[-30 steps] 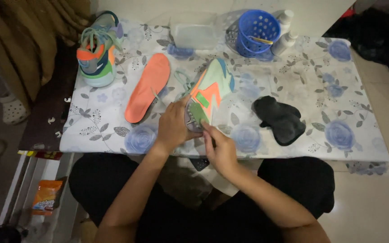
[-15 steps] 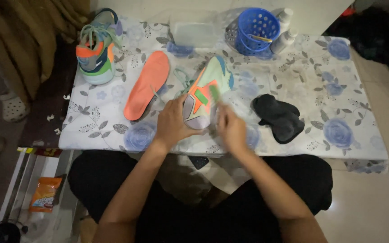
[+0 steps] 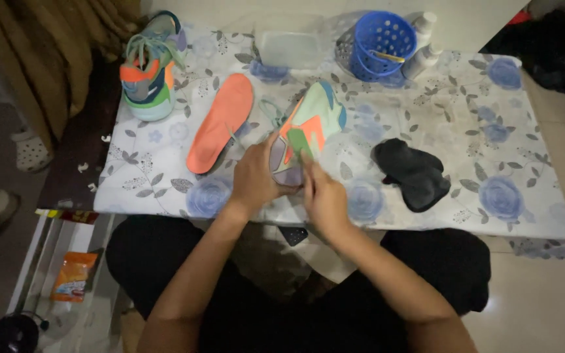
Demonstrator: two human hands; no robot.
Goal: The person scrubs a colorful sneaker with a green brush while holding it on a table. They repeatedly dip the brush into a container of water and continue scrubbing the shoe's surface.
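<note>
Both hands grip the sneaker [image 3: 305,134] right of the orange insole [image 3: 220,122]: left hand [image 3: 254,176] clasps the heel, right hand [image 3: 324,195] pinches its side; mid-handling, firm grip needed.

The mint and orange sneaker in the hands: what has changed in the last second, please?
The right hand slid from the heel end up along the sneaker and now presses its side near the heel. The left hand kept its grip on the heel. The orange insole, second sneaker, blue basket and black cloth stayed put.
</note>
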